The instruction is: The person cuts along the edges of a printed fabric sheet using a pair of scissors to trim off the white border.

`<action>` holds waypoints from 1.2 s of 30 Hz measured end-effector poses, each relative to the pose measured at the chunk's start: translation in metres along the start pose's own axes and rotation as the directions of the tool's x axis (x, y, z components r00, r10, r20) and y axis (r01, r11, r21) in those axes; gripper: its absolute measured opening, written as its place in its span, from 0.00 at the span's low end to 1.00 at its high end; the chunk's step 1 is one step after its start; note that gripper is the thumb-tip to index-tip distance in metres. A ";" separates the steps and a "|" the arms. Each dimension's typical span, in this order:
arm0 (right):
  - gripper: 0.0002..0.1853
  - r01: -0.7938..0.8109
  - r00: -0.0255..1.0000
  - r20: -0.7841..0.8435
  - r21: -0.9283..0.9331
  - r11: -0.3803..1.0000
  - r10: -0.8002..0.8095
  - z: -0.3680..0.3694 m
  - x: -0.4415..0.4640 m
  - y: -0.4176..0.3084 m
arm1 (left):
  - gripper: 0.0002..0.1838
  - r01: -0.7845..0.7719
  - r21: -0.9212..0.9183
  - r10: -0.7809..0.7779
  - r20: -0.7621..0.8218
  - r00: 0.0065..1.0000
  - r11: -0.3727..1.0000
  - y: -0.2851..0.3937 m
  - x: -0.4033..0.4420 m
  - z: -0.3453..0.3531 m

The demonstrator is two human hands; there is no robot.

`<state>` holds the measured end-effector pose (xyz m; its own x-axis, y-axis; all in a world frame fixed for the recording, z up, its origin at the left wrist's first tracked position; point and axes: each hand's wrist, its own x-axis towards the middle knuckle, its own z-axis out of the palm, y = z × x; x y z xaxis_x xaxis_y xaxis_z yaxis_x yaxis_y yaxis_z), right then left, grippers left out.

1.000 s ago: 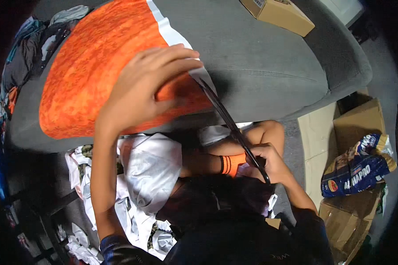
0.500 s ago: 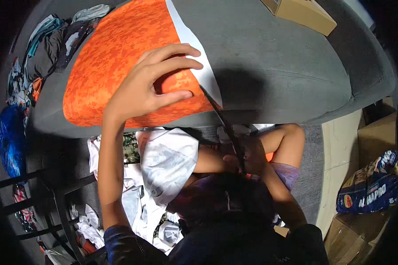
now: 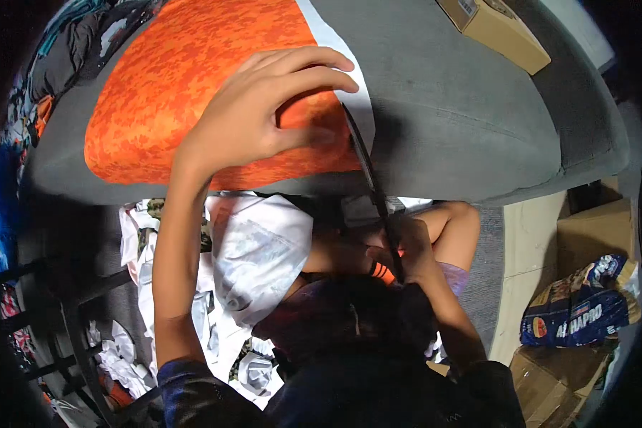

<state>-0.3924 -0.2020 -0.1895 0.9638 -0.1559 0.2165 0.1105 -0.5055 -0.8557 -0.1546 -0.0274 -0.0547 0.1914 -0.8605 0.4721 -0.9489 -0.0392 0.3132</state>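
An orange camouflage-patterned fabric piece with a white edge strip lies over a grey cushioned surface. My left hand rests over its right part, fingers curved and spread apart from the thumb, holding nothing. In shadow below the cushion, my right hand is closed around the lower part of a long, thin, dark tool. The tool slants up to the fabric, its tip by the white edge near my left fingers. Its exact kind is too dark to make out.
White printed fabric lies across my lap, with more pieces around it. A cardboard box sits at the cushion's far right. At right, a dark blue printed bag rests on cardboard boxes. A black metal frame stands at left.
The view has shifted slightly. My left hand, the tool's tip and the fabric's white edge appear higher and further right. My right hand keeps hold of the tool.
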 end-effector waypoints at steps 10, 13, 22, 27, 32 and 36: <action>0.15 0.072 0.997 0.013 -0.081 0.994 -0.071 0.010 -0.003 0.003 | 0.33 -0.132 -0.009 0.130 -0.127 0.983 0.991 -0.016 -0.004 0.011; 0.14 0.052 0.999 0.009 -0.021 0.998 -0.052 0.011 -0.005 0.001 | 0.34 -0.186 -0.051 0.175 -0.167 0.970 0.981 -0.022 -0.004 0.016; 0.14 -0.053 0.998 0.021 0.026 0.998 0.053 0.002 -0.010 -0.017 | 0.35 -0.212 -0.015 0.204 -0.208 0.957 0.977 -0.014 -0.003 0.013; 0.20 -0.129 0.991 -0.016 0.006 0.992 0.130 0.010 -0.011 -0.018 | 0.35 -0.219 -0.036 0.208 -0.199 0.958 0.975 -0.016 -0.003 0.014; 0.21 -0.107 0.994 -0.017 -0.010 0.994 0.107 0.010 -0.010 -0.021 | 0.35 -0.215 -0.047 0.202 -0.198 0.959 0.975 -0.015 -0.004 0.014; 0.20 -0.118 0.993 -0.018 -0.007 0.993 0.117 0.009 -0.011 -0.023 | 0.35 -0.228 -0.059 0.213 -0.196 0.957 0.972 -0.017 -0.002 0.014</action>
<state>-0.4031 -0.1810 -0.1763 0.9656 -0.2291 0.1228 -0.0052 -0.4893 -0.8721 -0.1421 -0.0318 -0.0728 0.0306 -0.7322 0.6804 -0.9511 0.1880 0.2450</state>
